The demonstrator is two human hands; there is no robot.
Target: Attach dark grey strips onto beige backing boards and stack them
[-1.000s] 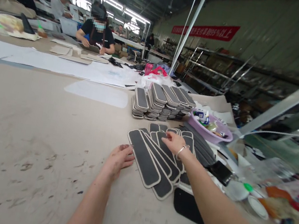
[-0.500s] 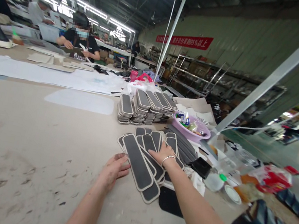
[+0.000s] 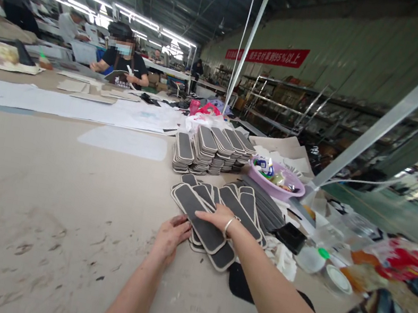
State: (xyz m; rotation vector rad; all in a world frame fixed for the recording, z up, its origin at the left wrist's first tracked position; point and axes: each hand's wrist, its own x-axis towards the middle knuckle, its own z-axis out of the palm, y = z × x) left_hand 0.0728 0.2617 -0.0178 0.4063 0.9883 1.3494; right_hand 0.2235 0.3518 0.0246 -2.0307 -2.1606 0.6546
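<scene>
Long dark grey panels with rounded ends and pale edging lie in a loose, fanned pile (image 3: 246,209) on the table. On the uppermost front panel (image 3: 202,225) rests my right hand (image 3: 220,219), open, its thumb stretched left across the surface and a bracelet at the wrist. My left hand (image 3: 170,236) is at the pile's left side, fingers extended against the panel edges; the tips are partly hidden there. Behind the pile stand neat stacks of similar panels (image 3: 210,148). A black flat piece (image 3: 241,283) lies partly under my right forearm.
A purple basin (image 3: 276,190) of small items sits right of the stacks. Bottles, a green-capped container (image 3: 312,258) and a red package (image 3: 397,257) crowd the table's right side. A metal post (image 3: 394,113) rises there. Across the table, a masked person (image 3: 122,63) handles a dark piece.
My right hand has shifted onto the front panel, and the panels beneath it lie in a different fan. My left hand stays against the pile's left side. The camera view has turned slightly left.
</scene>
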